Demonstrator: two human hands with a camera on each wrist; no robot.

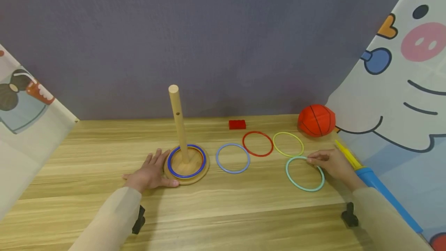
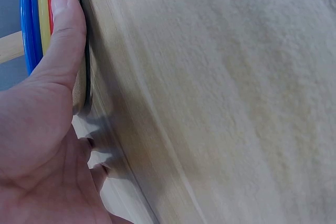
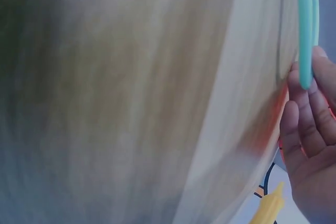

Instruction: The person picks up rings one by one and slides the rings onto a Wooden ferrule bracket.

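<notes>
A wooden ring-toss stand (image 1: 180,127) has an upright peg on a round base. Blue, yellow and red rings lie stacked around the foot of the peg, the blue ring (image 1: 169,167) on top. My left hand (image 1: 150,173) rests at the left edge of the base, fingers spread, with the straight thumb (image 2: 65,40) against its rim. Far to the right, my right hand (image 1: 331,162) pinches a mint-green ring (image 1: 292,181) at its back right edge between thumb and fingers. In the right wrist view the mint-green ring (image 3: 304,30) sits between thumb and fingertips.
On the wooden table (image 1: 223,208) lie a light-blue ring (image 1: 217,162), a red ring (image 1: 258,155) and a yellow ring (image 1: 287,132). Behind them are a red block (image 1: 237,124) and a red ball (image 1: 316,120). A blue-and-yellow pump-like tube (image 1: 386,196) lies beyond the right hand.
</notes>
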